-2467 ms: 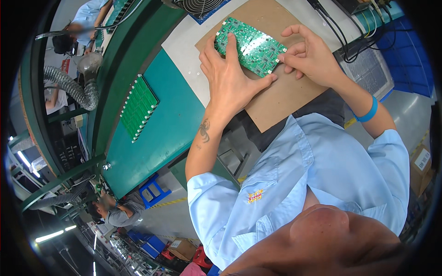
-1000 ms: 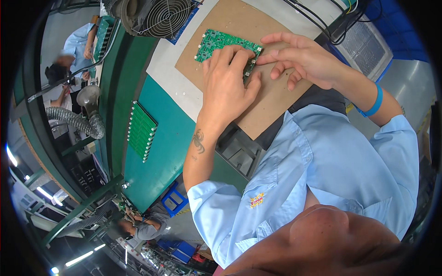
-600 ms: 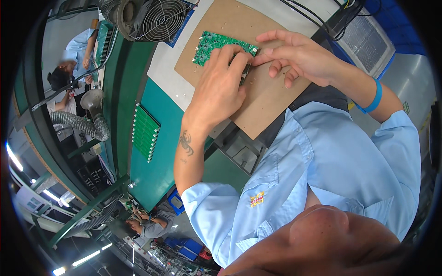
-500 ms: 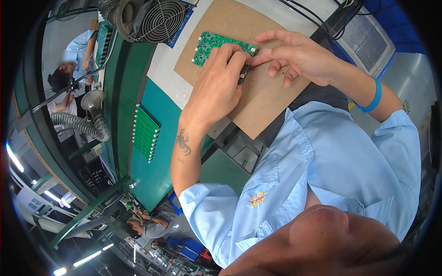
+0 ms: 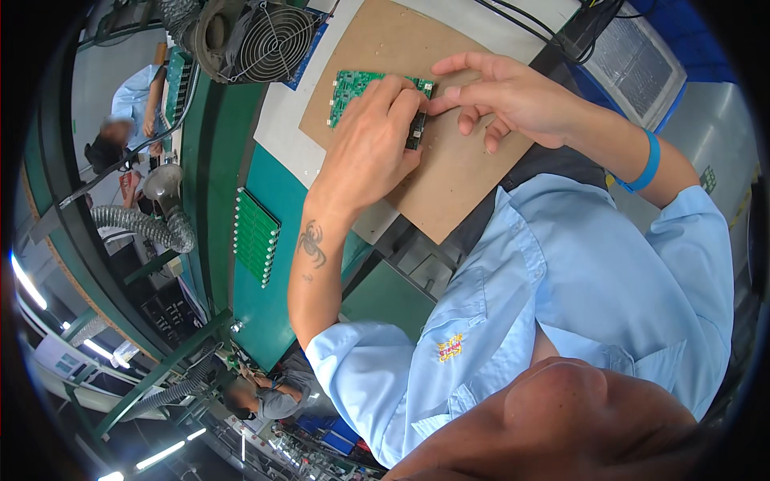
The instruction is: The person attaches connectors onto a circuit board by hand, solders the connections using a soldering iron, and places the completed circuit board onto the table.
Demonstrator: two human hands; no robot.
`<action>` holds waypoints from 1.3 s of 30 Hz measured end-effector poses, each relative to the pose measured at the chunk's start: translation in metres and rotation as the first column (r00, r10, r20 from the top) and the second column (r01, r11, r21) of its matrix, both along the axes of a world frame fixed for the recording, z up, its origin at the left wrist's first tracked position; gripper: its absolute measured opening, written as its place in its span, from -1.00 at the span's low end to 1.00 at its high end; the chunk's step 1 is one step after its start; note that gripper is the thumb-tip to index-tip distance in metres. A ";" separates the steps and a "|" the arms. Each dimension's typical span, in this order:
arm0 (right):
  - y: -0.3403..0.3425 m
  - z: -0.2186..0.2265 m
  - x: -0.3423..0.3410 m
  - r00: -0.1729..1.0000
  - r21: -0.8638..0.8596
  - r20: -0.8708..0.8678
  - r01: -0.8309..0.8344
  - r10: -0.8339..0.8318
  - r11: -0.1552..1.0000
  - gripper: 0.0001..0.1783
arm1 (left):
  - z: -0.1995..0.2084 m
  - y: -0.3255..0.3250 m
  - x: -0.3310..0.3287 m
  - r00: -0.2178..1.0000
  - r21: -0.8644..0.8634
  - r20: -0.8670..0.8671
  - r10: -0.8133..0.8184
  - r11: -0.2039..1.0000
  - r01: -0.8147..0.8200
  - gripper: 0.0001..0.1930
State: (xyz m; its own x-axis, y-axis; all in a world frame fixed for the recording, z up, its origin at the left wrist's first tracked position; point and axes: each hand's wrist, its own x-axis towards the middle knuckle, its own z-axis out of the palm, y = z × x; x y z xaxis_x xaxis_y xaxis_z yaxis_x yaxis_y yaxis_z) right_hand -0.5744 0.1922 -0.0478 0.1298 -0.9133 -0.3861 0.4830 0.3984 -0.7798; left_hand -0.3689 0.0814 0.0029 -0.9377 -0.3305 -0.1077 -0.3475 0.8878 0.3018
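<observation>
A green circuit board (image 5: pixel 351 83) with small white connectors along its edges lies on a brown sheet. Over its middle and right part is my left hand (image 5: pixel 370 144), closed, its fingertips curled at the board's right side. Beside those fingers a dark strip (image 5: pixel 416 131) shows along the board's right edge; I cannot make out its kind. Just right of the board hovers my right hand (image 5: pixel 513 98) with fingers apart. One of its fingertips reaches the board's edge close to my left fingers. Much of the board is hidden under my left hand.
The brown sheet (image 5: pixel 449 172) rests on a white surface over a green bench (image 5: pixel 269 321). A green board panel (image 5: pixel 257 238) lies to the left. A fan with a wire guard (image 5: pixel 277 42) stands at the back beside a duct (image 5: pixel 215 40). Black cables (image 5: pixel 553 36) run at upper right. Other people work at left.
The board has turned slightly and shifted a little left and nearer on the sheet. Both hands have moved slightly left with it.
</observation>
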 end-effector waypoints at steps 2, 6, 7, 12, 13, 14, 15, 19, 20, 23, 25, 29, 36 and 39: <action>0.000 0.000 0.001 1.000 0.002 -0.003 -0.007 0.007 1.000 -0.42 | 0.001 -0.002 -0.001 1.000 0.025 0.031 0.005 1.000 -0.006 -0.46; 0.001 0.000 0.001 1.000 0.000 -0.005 -0.007 0.007 1.000 -0.42 | 0.002 -0.002 -0.002 0.999 0.040 0.040 0.008 0.999 -0.010 -0.47; 0.001 0.000 0.001 1.000 -0.001 -0.005 -0.006 0.006 1.000 -0.42 | 0.002 -0.002 -0.002 0.999 0.042 0.037 0.009 0.999 -0.011 -0.47; 0.003 0.003 0.001 0.999 0.007 -0.046 -0.017 0.017 1.000 -0.41 | 0.003 -0.001 -0.002 0.999 0.049 0.028 0.015 0.999 -0.016 -0.47; 0.003 0.003 0.001 0.998 0.011 -0.060 -0.020 0.021 1.000 -0.41 | 0.003 -0.001 -0.003 1.000 0.051 0.026 0.016 0.999 -0.017 -0.47; 0.004 0.004 0.000 0.998 0.011 -0.061 -0.021 0.022 1.000 -0.41 | 0.003 -0.001 -0.003 1.000 0.052 0.025 0.017 0.998 -0.018 -0.47; 0.006 0.003 -0.002 0.996 -0.003 -0.086 -0.022 0.021 1.000 -0.41 | 0.003 -0.001 -0.003 1.000 0.056 0.021 0.016 0.998 -0.017 -0.49; 0.014 0.003 -0.010 0.987 -0.043 -0.162 -0.031 0.023 0.999 -0.41 | 0.002 -0.001 -0.004 1.000 0.070 0.008 0.020 0.997 -0.020 -0.56; 0.016 0.003 -0.013 0.981 -0.062 -0.196 -0.007 -0.006 0.998 -0.42 | 0.003 -0.002 -0.005 0.999 0.080 0.035 0.013 0.997 -0.016 -0.54; 0.019 0.005 -0.019 0.951 -0.124 -0.294 0.059 -0.094 0.990 -0.44 | 0.006 -0.005 -0.007 0.993 0.112 0.117 -0.009 0.994 -0.004 -0.50; 0.019 0.005 -0.021 0.934 -0.155 -0.347 0.031 -0.084 0.987 -0.48 | 0.005 -0.005 -0.005 0.996 0.126 0.092 -0.004 0.992 -0.007 -0.48; 0.017 0.005 -0.023 0.837 -0.261 -0.545 -0.104 -0.057 0.960 -0.63 | 0.000 -0.002 0.005 1.000 0.169 0.022 0.018 0.985 -0.022 -0.42; 0.007 -0.015 -0.018 0.518 -0.489 -0.810 -0.333 -0.276 0.806 -0.81 | -0.007 0.009 0.021 0.979 0.144 -0.120 0.166 0.978 -0.148 -0.10; 0.000 -0.031 -0.011 0.329 -0.596 -0.803 -0.444 -0.497 0.669 -0.85 | -0.010 0.011 0.028 0.967 0.070 -0.141 0.211 0.977 -0.203 0.03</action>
